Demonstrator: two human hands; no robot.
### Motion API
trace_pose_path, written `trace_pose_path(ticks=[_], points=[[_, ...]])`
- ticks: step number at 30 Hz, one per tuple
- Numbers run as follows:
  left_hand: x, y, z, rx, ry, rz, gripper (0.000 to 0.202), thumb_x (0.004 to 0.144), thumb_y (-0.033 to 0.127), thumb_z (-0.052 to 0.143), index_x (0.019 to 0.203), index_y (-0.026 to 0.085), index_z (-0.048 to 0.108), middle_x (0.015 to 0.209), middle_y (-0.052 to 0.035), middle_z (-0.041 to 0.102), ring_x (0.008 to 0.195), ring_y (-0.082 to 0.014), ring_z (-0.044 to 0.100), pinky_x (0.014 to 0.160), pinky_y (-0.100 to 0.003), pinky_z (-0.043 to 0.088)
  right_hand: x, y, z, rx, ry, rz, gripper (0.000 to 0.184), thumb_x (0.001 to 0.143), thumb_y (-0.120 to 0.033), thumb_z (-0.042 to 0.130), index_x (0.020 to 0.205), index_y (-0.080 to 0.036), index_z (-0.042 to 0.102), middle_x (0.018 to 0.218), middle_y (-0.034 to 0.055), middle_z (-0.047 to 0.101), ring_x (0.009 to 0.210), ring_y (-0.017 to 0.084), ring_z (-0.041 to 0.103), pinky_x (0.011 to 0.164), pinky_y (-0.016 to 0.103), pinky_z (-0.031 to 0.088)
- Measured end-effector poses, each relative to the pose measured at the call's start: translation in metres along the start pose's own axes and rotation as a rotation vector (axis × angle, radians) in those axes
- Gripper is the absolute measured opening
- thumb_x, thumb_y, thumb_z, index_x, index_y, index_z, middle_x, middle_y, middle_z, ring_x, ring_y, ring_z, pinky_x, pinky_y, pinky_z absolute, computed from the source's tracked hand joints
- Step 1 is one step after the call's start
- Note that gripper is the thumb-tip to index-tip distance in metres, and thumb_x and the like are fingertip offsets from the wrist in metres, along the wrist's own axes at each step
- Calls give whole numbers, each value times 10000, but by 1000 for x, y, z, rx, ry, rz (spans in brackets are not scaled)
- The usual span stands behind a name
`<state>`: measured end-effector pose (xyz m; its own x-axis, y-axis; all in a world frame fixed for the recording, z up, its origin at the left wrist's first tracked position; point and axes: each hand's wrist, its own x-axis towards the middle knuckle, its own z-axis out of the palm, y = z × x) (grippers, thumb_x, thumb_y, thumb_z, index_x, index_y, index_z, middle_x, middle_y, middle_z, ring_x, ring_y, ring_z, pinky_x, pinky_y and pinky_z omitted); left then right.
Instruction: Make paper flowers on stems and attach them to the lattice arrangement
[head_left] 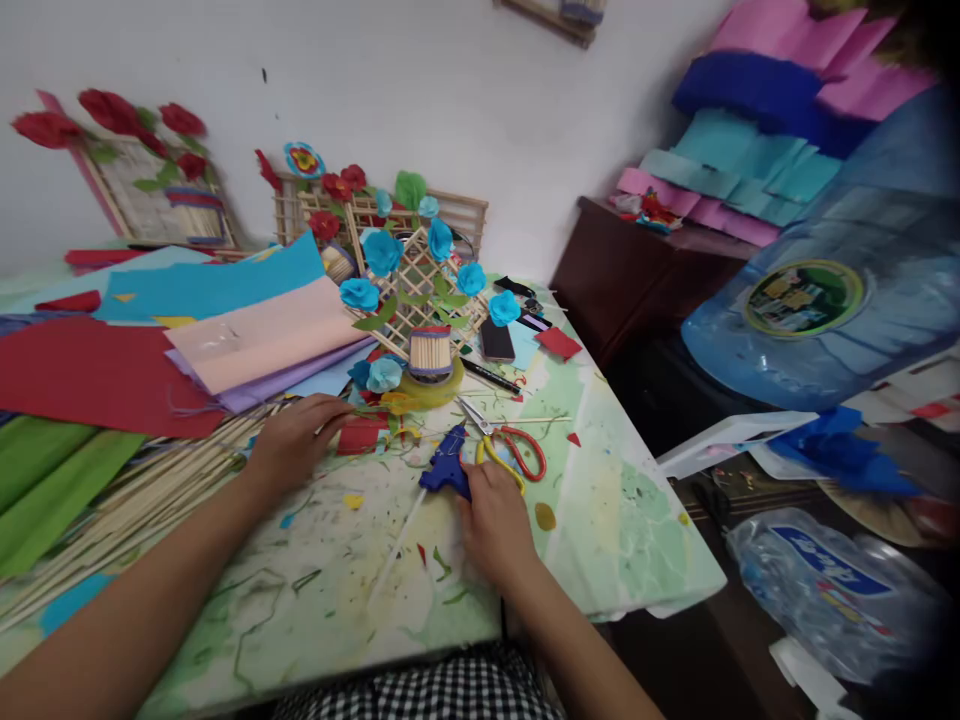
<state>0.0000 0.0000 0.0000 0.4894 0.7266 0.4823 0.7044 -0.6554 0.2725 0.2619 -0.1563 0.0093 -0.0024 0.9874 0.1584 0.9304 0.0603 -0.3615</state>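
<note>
My right hand [496, 520] is closed round the handle of a blue glue gun [445, 462], with a white glue stick [405, 530] sticking out of its back. Scissors [504, 440] with red and yellow handles lie just past that hand. My left hand [296, 445] has thumb and fingers drawn together near a light-blue paper flower [385, 374] and a yellow ribbon roll [431, 388]; whatever they pinch is too small to tell. Behind stands a lattice of sticks [429, 298] with blue paper flowers and a small stick pot [430, 352].
Coloured paper sheets [270, 335] and a bundle of thin sticks [150, 490] lie at left. A phone [497, 340] and a black pen [491, 376] are behind the scissors. Paper scraps dot the table [600, 540]. A large blue water bottle [825, 290] stands at right.
</note>
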Motion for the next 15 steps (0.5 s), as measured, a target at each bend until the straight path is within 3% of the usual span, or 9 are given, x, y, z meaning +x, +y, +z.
trace_pose_path(ticks=[4, 10, 12, 15], points=[[3, 1, -10, -19, 44, -21, 279, 904, 390, 473, 922, 190, 666, 936, -79, 711, 867, -206, 644, 805, -310, 473, -4, 8, -6, 1, -9, -20, 352, 844, -157, 524, 1189, -109, 575, 1067, 129, 603, 1028, 265, 530, 937, 399, 447], [6, 0, -41, -13, 70, -122, 306, 908, 396, 464, 972, 166, 654, 963, -88, 695, 888, -206, 618, 790, -305, 460, -7, 18, -8, 31, -30, -16, 369, 832, -146, 532, 1195, -92, 572, 1062, 138, 604, 1031, 271, 535, 941, 411, 457], [5, -2, -46, -26, 22, -129, 308, 897, 409, 472, 971, 173, 656, 939, -84, 695, 857, -206, 619, 768, -302, 460, -9, 19, -6, 70, 0, -19, 371, 838, -153, 527, 1201, -83, 564, 1083, 148, 599, 1051, 271, 529, 957, 419, 451], [-2, -5, -43, -69, -185, -68, 309, 856, 446, 522, 955, 195, 672, 926, -77, 701, 863, -220, 632, 766, -305, 470, -11, 19, -5, 127, 50, -32, 341, 855, -169, 507, 1182, -97, 569, 1067, 143, 600, 1029, 261, 537, 938, 423, 464]])
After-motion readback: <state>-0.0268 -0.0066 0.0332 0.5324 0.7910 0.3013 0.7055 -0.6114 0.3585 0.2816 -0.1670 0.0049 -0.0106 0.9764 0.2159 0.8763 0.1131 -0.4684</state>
